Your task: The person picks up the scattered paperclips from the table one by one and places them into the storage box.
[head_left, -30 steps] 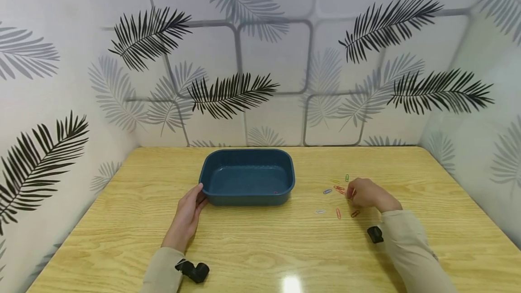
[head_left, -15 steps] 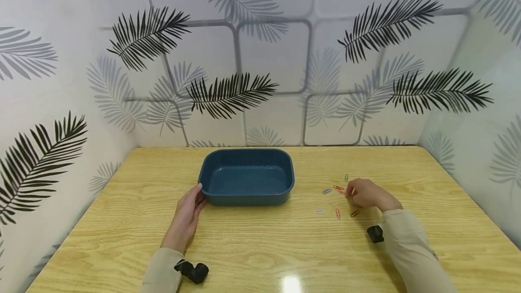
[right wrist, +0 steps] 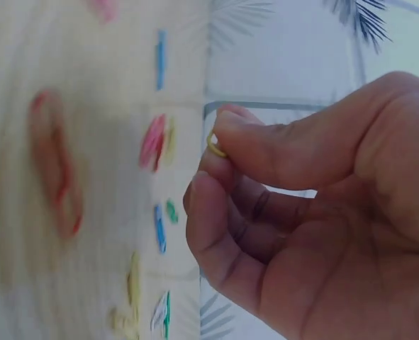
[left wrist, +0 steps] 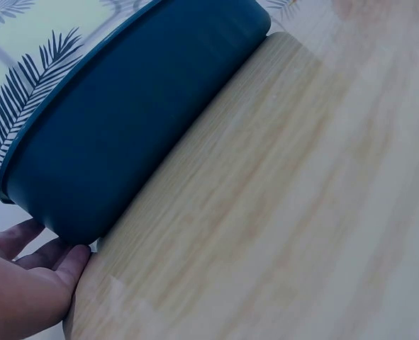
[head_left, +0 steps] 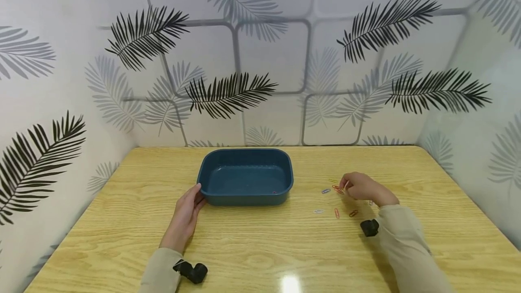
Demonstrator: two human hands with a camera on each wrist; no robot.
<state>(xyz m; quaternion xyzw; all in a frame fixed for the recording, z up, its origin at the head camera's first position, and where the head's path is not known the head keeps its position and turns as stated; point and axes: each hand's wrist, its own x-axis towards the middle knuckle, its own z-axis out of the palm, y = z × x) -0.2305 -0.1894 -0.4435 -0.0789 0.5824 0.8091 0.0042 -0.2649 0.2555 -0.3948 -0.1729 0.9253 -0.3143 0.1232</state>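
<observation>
My left hand (head_left: pixel 186 214) grips the near left corner of a dark blue plastic tub (head_left: pixel 244 200), thumb at the rim and fingers (left wrist: pixel 73 263) against the lower wall. The tub stands on the table with a tiny red bit (head_left: pixel 274 192) inside it. To the right, my right hand (head_left: pixel 361 189) is just above scattered paper clips. Between thumb and forefinger it pinches a yellow paper clip (right wrist: pixel 215 146), mostly hidden by the fingers. Close by lie red paper clips (head_left: pixel 337 189), a blue one (head_left: pixel 326 191) and a white one (head_left: pixel 319 211).
Two more reddish paper clips, one pink-red (head_left: pixel 337 213) and one dark red (head_left: pixel 353 213), lie nearer on the wooden table (head_left: pixel 244 248). Leaf-patterned walls (head_left: pixel 277 116) close off the back and sides. Black wrist cameras (head_left: pixel 195 272) sit on both sleeves.
My right hand has lifted a little and shifted slightly left and away, with the yellow paper clip in its fingertips. The left hand and the tub have stayed put.
</observation>
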